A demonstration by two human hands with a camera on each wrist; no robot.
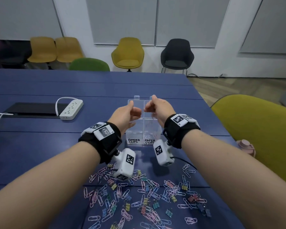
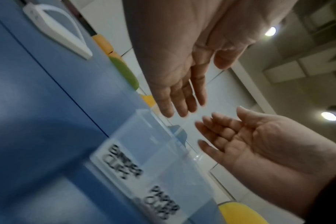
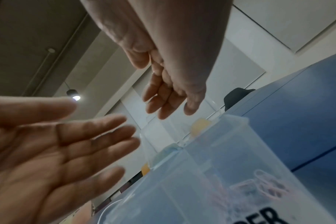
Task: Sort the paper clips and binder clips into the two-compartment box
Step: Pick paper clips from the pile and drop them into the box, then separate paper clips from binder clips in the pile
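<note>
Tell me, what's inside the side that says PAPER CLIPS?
A few pink paper clips lie at the bottom of the clear box, on that side. How many there are I cannot tell: the picture is blurry and the right hand covers the top.

One box (image 1: 135, 129) (two compartments), two hands, countless scattered clips (image 1: 145, 195)
</note>
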